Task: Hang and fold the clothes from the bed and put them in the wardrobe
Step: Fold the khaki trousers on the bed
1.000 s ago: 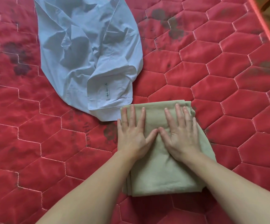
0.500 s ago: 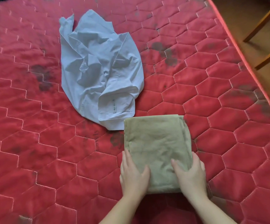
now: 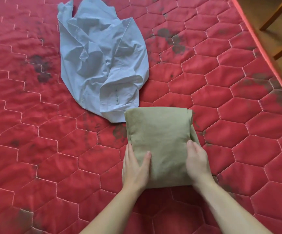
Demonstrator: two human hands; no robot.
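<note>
Both our hands clasp the folded olive garment [image 3: 158, 137] at its near end, one on each side. Our left hand [image 3: 134, 168] sits at the left edge, thumb on top of the cloth and fingers running along the side and seemingly tucked beneath, though we cannot see their tips. Between the hands the garment shows as a neat, thick rectangle lying on the bed [image 3: 35, 149], or perhaps just lifted at the near end; we cannot tell which. Our right hand [image 3: 198, 162] grips the right edge in the same way, thumb over the top, fingers curled around the side where the folded layers show. The hands stay apart, with the width of the cloth between them.

Left of the garment's far corner and further up the bed, a crumpled pale blue shirt [image 3: 101, 65] lies spread out; its nearest cuff just touches or slightly tucks under the garment's far left corner. Dark smudges mark the red quilted cover. Past the bed's right edge, wooden chair legs [image 3: 278, 16] stand on the floor.
</note>
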